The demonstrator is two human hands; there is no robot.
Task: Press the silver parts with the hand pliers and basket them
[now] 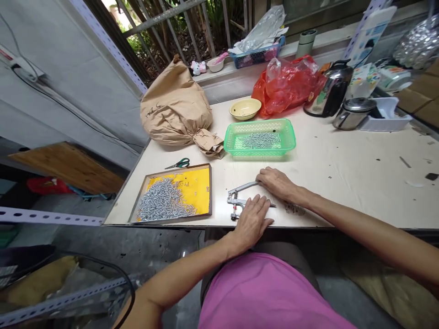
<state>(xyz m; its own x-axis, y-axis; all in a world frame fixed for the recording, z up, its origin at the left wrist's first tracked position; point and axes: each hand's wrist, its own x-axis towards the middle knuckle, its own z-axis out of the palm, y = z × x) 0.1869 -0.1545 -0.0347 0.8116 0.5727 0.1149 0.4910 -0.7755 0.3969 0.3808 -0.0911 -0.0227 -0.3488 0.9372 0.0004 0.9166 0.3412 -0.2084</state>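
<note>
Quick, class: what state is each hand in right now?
Left hand: open, laid over the metal tool.
Right hand: at its upper handle's end; grip cannot be told.

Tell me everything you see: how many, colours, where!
Table: one, cream, middle
Hinged tool: one, grey, front
Box: one, brown-yellow, front left
Basket: one, green, behind tool
Metal pieces: many, silver, box and basket
Scissors: one, green, behind box
Bowl: one, yellow, behind basket
Paper bag: one, brown, back left
Plastic bag: one, red, back
Kettle: one, silver, back right
Pot: one, silver, beside kettle
Sill basket: one, blue, back
Left hand: one, at tool
Right hand: one, at tool
</note>
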